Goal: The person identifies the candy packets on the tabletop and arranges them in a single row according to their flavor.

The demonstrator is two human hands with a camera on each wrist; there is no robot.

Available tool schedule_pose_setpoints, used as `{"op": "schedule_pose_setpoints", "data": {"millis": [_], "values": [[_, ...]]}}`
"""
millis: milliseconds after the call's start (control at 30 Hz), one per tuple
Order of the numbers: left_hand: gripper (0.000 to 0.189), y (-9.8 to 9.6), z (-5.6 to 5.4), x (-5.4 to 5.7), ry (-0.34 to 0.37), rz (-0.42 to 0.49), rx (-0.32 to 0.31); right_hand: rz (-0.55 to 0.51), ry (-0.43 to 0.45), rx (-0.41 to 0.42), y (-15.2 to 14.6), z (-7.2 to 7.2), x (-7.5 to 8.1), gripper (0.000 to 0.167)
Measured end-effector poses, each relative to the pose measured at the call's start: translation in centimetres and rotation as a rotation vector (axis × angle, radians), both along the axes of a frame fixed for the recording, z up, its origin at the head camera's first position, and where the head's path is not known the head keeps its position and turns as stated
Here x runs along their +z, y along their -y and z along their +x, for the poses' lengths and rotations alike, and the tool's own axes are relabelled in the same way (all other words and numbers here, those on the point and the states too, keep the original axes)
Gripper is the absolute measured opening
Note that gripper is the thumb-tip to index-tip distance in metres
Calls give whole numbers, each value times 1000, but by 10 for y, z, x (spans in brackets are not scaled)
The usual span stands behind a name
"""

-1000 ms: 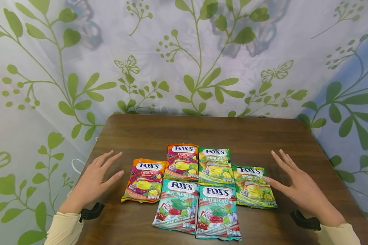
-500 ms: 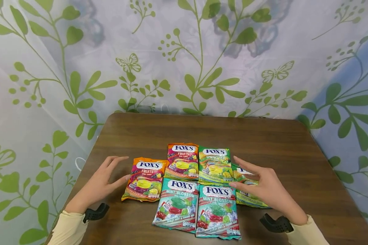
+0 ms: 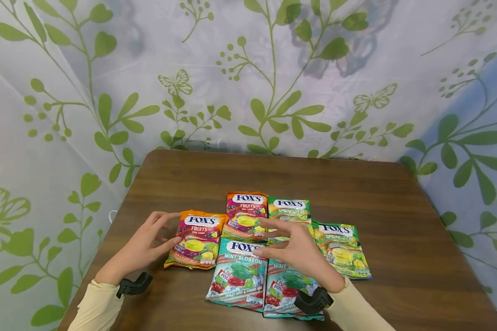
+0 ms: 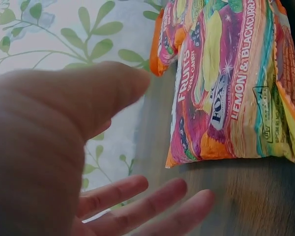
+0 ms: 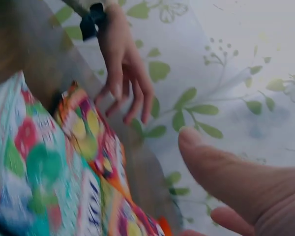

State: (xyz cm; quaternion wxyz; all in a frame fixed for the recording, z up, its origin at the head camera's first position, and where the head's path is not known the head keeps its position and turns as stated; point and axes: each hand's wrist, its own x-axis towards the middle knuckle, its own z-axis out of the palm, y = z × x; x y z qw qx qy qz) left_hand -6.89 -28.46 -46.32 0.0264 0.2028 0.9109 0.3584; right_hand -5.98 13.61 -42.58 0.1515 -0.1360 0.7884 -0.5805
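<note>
My left hand (image 3: 138, 250) is beside the left edge of an orange-and-purple Fruits candy bag (image 3: 196, 241), its fingers loosely bent; the left wrist view shows a gap between fingertips and bag. Over the middle of the group hovers my right hand (image 3: 300, 253), thumb and fingers spread apart with nothing held. It partly covers a green Spring Tea candy bag (image 3: 289, 208) and a teal Mint Blossom candy bag (image 3: 281, 299). Another Mint Blossom bag (image 3: 237, 278) lies below its thumb. Behind is a second Fruits bag (image 3: 244, 211); a second Spring Tea bag (image 3: 341, 253) lies rightmost.
All the bags lie face up, close together, on a brown wooden table (image 3: 339, 184). A pale curtain (image 3: 215, 96) with green leaves hangs behind and on both sides. A black band (image 3: 135, 285) is on each wrist.
My right hand has swept left from beyond the right Spring Tea bag to above the middle bags. My left hand has come slightly right, towards the left Fruits bag. The bags stay put.
</note>
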Motion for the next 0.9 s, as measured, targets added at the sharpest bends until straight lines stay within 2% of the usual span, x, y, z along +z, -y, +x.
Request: {"op": "schedule_pose_setpoints", "data": {"millis": [233, 367, 467, 667, 767, 900], "values": [[65, 0, 0, -3, 23, -8, -1, -8, 32, 18, 52, -3, -13, 69], [65, -2, -1, -1, 56, -14, 5, -6, 60, 56, 74, -6, -13, 72], [63, -3, -3, -3, 82, -14, 5, 21, 82, 75, 90, -7, -14, 69], [63, -2, -4, -8, 135, -27, -4, -5, 211, 81, 114, -10, -20, 61], [61, -3, -5, -9, 150, -31, -15, 53, 200, 83, 119, -13, -18, 58], [58, -5, -6, -9, 156, -36, -18, 181, 163, 84, 125, -19, -14, 60]]}}
